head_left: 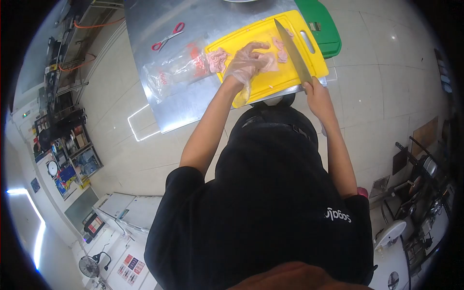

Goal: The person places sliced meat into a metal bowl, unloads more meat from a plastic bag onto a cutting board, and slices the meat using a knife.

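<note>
My left hand (249, 60), in a clear plastic glove, rests on the yellow cutting board (309, 58). Its bent fingers hold a pale pink piece of raw meat (268, 63) against the board; part of the piece is hidden under the glove. With my right hand (316, 94) I grip the handle of a long kitchen knife (293, 50), its blade slanting over the right part of the board. Beside the blade lies a strip of meat (279, 50). More raw meat (217, 60) is bunched at the board's left edge, left of my gloved hand.
A crumpled clear plastic bag (176, 70) with red print touches the board's left side. Red-handled scissors (168, 37) lie farther back on the metal table (145, 19). A green lidded bin (328, 34) stands past the table's right edge. A metal rim shows at the top.
</note>
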{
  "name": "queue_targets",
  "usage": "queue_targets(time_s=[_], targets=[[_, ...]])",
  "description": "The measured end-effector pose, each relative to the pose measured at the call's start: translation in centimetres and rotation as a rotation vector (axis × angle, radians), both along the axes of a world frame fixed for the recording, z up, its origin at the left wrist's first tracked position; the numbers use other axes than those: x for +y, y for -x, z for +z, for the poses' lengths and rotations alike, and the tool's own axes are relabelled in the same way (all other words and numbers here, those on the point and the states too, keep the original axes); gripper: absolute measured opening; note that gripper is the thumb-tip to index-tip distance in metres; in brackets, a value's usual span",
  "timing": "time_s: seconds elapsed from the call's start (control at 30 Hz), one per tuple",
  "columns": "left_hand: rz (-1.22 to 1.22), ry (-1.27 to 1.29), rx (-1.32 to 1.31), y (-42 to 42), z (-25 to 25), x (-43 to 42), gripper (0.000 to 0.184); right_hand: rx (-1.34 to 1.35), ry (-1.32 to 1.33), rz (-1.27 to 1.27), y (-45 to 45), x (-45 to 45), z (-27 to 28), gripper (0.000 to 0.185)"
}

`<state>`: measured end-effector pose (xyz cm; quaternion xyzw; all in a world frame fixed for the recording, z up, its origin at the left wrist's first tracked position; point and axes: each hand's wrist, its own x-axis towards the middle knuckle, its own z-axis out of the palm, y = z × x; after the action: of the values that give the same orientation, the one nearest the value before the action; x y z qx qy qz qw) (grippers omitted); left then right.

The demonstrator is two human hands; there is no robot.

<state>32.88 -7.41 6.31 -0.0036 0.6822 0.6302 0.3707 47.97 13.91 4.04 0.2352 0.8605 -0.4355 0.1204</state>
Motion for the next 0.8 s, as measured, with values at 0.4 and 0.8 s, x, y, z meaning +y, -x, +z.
queue_targets(time_s=[0.4,0.8], targets=[[0.015,0.494,0.383,0.5,-7.0,-0.5,0.06,-0.05,-0.271,0.199,-2.3,-1.6,-0.4,0.025],[-0.243,0.748,1.033,-0.7,-9.4,1.2,0.015,0.02,-0.192,0.248,-2.1,-4.5,-1.5,0.023]])
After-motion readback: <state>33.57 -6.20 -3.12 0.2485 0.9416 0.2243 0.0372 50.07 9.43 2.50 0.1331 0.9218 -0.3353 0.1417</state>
